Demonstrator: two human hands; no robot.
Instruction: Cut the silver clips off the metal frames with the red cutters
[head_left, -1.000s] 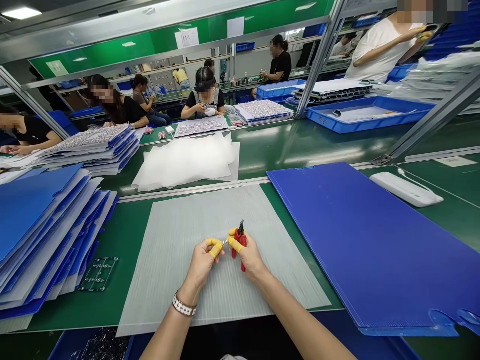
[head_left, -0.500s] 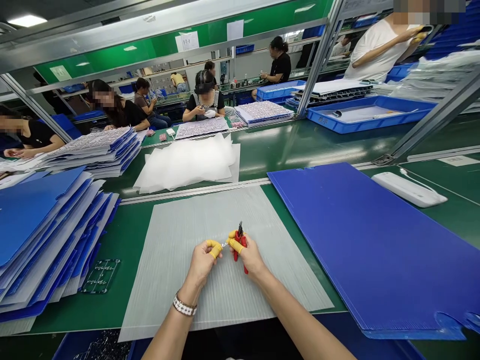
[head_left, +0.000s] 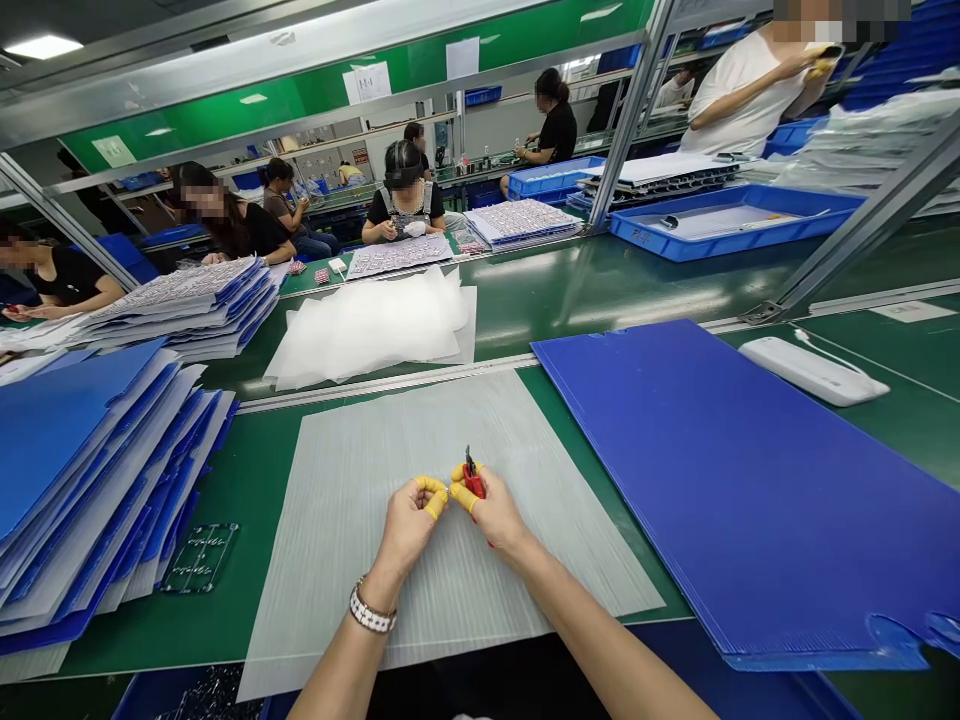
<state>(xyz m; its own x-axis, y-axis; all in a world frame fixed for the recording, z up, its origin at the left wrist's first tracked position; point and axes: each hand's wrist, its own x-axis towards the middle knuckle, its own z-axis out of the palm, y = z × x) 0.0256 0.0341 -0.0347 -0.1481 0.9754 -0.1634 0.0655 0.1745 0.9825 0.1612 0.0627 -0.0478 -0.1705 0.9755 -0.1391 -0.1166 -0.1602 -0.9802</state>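
Note:
My right hand is closed around red-handled side cutters, their dark jaws pointing up and away from me. My left hand is closed in a pinch, its yellow-covered fingertips meeting those of the right. Between them only a speck of a small shiny piece shows; the fingers hide most of it, and its kind is unclear. Both hands are over a pale translucent sheet on the green bench. To the left lies a thin clear frame with small parts in it.
A stack of blue and white sheets fills the left side. On the right are a large blue panel and a white device with a cable. White foam sheets lie beyond the rail. Co-workers sit across the line.
My two hands have come closer together, so less of the shiny piece shows between the fingertips. The cutters have shifted slightly left and tilted with my right hand.

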